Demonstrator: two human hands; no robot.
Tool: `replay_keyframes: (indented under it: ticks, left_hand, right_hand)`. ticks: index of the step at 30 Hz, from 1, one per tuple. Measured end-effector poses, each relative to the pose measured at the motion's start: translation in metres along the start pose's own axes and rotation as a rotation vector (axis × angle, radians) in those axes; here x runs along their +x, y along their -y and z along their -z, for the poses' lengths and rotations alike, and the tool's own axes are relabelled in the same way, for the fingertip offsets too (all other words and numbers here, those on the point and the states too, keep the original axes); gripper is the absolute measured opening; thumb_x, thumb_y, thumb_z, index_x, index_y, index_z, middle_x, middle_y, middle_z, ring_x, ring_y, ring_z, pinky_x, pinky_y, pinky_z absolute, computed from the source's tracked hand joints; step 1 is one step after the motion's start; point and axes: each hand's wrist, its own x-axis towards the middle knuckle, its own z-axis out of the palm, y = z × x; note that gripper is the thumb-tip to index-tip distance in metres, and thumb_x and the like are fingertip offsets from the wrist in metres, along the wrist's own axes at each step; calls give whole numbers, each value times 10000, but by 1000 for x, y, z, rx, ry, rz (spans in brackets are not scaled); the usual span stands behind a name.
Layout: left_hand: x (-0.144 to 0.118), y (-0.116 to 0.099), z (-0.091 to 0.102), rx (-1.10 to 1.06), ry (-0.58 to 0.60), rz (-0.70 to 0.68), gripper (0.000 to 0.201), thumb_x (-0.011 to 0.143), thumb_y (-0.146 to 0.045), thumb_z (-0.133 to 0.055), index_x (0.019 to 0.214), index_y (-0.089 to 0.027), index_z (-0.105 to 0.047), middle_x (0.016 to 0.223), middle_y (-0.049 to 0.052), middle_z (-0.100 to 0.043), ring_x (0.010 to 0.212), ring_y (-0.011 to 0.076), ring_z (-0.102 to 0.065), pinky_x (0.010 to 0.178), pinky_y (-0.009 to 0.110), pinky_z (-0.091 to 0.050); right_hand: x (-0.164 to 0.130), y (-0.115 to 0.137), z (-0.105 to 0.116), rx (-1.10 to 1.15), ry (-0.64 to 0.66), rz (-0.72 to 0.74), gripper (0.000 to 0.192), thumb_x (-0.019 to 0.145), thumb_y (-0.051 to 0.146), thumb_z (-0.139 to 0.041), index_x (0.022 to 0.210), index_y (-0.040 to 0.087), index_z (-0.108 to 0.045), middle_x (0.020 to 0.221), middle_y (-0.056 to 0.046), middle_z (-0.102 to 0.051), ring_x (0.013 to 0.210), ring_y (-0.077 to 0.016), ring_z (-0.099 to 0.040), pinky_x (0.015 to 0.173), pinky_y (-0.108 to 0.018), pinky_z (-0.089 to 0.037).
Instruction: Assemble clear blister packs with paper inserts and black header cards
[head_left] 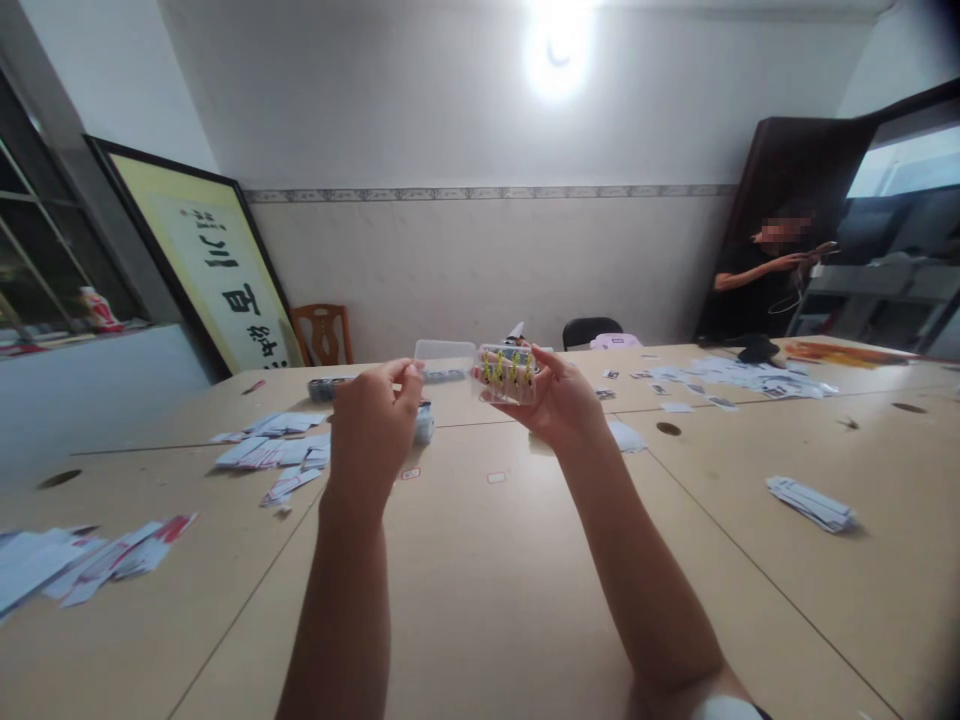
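Observation:
A small clear plastic box [531, 392] is held up above the table, its lid [445, 355] swung out to the left. Several small yellow-and-black pieces [507, 370] lie in a row inside; their kind is too small to tell. My right hand [559, 395] grips the box from its right side, with fingers behind and under it. Pinched between the thumb and fingers of my left hand [382, 410] is the lid's left edge. Below the box, two small labels [496, 478] rest on the table.
Stacks of white paper slips [277, 452] cover the table's left side. A bundle of slips [810, 503] lies at right, and many scattered cards [757, 378] sit farther back. A person [772, 265] holding a phone is by the door. Chairs [324, 333] stand behind the table.

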Motion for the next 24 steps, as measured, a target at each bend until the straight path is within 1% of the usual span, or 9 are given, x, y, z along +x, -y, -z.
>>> replay_keyframes:
  ticks: [3,6,10,14,18,22,24]
  left_hand:
    - [0,-1,1,53,2,-24,341,924,-359,-480,973,-182,-767,803,83,-772,697,228,-728,662,307,-544]
    - [-1,-1,1,58,-2,-51,332,926,-357,-484,953,-188,-768,798,80,-772,701,227,-724,649,303,-535]
    - [-1,-1,1,50,1,-56,342,935,-364,-485,981,-179,-769,838,90,-782,723,230,-732,665,317,-549]
    - [-2,-3,3,-11,-25,-60,380,949,-394,-483,1049,-159,-765,924,107,-787,795,241,-752,675,324,-575]
    - [-6,-8,3,-90,-62,-74,355,946,-400,-525,1060,-172,-771,951,84,-788,819,224,-759,676,302,-591]
    - [-9,-13,1,-183,-59,-100,315,932,-393,-577,1061,-185,-776,947,65,-789,810,204,-763,684,283,-601]
    - [-9,-16,-1,-212,-57,-114,305,931,-384,-590,1065,-183,-775,941,60,-789,808,195,-763,683,270,-602]
  right_hand:
    - [1,0,1,-10,8,24,150,912,300,-480,1047,234,-466,985,-103,-766,874,-285,-770,815,-439,-589]
    - [2,-1,3,-32,42,50,208,873,308,-537,1055,244,-458,1002,-99,-766,872,-282,-769,815,-452,-592]
    - [3,-2,5,-34,36,84,246,838,312,-576,1045,249,-460,1005,-99,-768,855,-271,-769,797,-437,-594]
    - [2,-4,3,-18,-4,93,245,813,308,-589,1013,250,-460,978,-108,-771,846,-282,-771,764,-419,-588]
    - [0,-5,-1,0,-40,102,246,798,302,-607,990,250,-463,944,-104,-769,844,-293,-769,765,-422,-580]
    - [-1,-8,-2,17,-18,84,264,782,283,-627,989,262,-464,921,-80,-759,848,-287,-759,797,-449,-574]
    - [0,-11,-3,27,-13,73,279,779,266,-643,1000,266,-473,892,-61,-745,849,-277,-749,788,-448,-576]
